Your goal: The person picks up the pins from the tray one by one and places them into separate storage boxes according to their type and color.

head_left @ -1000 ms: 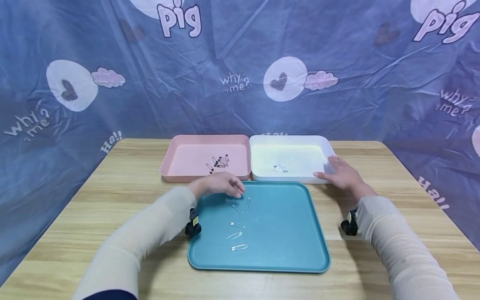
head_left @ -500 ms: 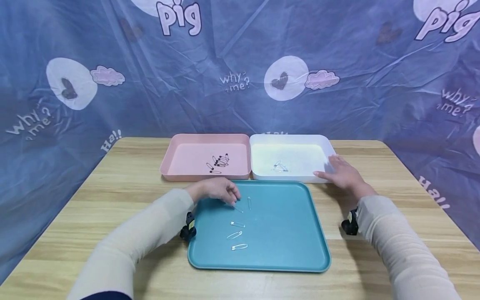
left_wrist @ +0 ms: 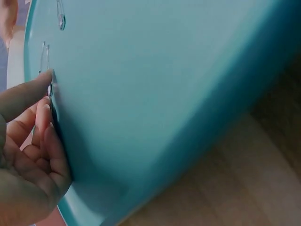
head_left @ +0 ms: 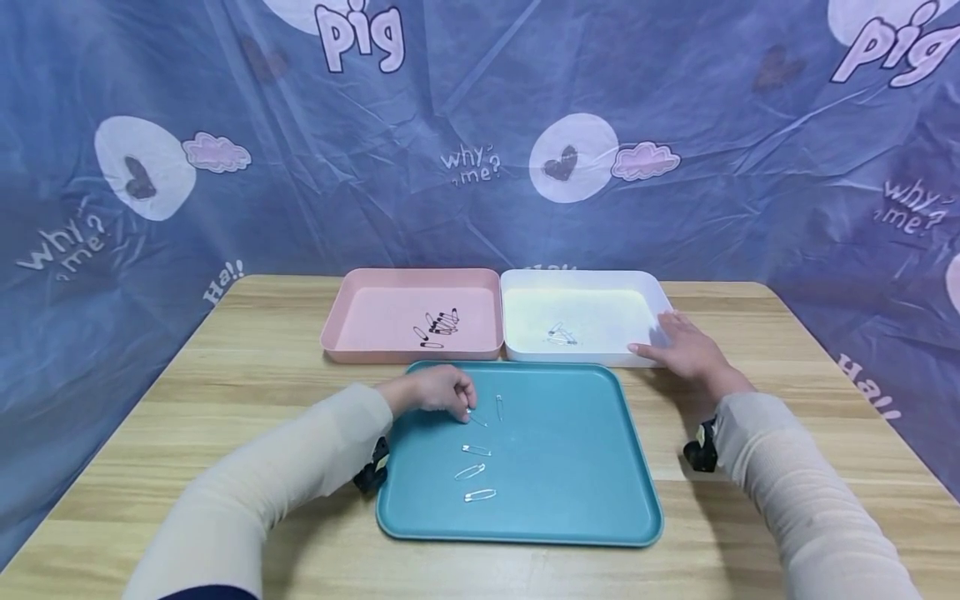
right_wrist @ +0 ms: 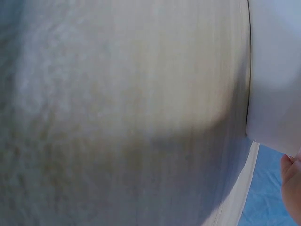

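My left hand [head_left: 441, 392] is low over the left part of the teal tray [head_left: 570, 467], its thumb and forefinger pinching one end of a silver safety pin [head_left: 478, 420]. In the left wrist view, the pin [left_wrist: 45, 59] extends beyond the fingertips, still close to the tray surface. Another silver safety pin [head_left: 499, 407] lies just to the right of it, and several more lie in a column nearer the front. My right hand [head_left: 690, 350] rests on the right front corner of the white box [head_left: 600, 360], fingers fairly straight along the rim and thumb at the front side.
Left of the white box stands a pink box [head_left: 375, 357] holding several black safety pins [head_left: 442, 322]. A few silver pins [head_left: 561, 335] lie in the white one. Both stand behind the tray on a wooden table [head_left: 262, 350], before a blue printed cloth [head_left: 480, 217].
My left hand has come down from the tray's back edge towards the front and taken hold of a silver safety pin's end. My right hand has stayed at the white box.
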Tool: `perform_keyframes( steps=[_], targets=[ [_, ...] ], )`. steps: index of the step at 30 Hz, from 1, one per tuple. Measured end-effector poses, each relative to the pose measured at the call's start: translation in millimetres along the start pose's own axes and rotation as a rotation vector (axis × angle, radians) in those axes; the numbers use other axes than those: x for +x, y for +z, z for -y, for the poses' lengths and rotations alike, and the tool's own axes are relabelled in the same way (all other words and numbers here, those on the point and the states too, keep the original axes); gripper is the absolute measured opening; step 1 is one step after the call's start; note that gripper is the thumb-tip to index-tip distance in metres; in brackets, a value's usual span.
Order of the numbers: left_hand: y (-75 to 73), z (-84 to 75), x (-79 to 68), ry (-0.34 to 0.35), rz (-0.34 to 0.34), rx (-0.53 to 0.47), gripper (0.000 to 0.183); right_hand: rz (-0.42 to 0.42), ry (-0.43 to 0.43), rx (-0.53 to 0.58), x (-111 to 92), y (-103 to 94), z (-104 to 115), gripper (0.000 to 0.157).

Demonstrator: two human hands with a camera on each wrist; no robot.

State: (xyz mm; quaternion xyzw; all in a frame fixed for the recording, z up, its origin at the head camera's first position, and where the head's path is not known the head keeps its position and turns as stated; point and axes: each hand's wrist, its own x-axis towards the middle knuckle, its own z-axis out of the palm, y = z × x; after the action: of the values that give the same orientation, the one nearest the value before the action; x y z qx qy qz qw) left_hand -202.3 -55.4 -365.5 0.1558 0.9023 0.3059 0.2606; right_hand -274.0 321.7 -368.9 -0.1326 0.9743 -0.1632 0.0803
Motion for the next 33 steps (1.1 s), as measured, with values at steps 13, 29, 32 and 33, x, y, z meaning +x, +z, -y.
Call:
perform_keyframes(
  steps=[13, 29, 32, 33],
  targets=[
    [0.8, 0.0, 0.4, 0.016, -0.013, 0.047, 0.013, -0.004, 0.007, 0.006, 1, 1.3, -2, 0.096],
    [3.5, 4.4, -2.5, 0.065, -0.057, 0.026, 0.012, 0.006, 0.008, 0.007, 1, 2.5, -3, 0.096],
    [0.6, 7.9, -1.2, 0.062, -0.067, 0.003, 0.011, 0.0, 0.007, 0.007, 2, 3.0, -3, 0.096],
    [-0.6, 9.0, -0.7, 0.055, -0.071, -0.007, 0.01, -0.003, 0.005, 0.011, 2, 3.4, -3, 0.096]
  ],
)
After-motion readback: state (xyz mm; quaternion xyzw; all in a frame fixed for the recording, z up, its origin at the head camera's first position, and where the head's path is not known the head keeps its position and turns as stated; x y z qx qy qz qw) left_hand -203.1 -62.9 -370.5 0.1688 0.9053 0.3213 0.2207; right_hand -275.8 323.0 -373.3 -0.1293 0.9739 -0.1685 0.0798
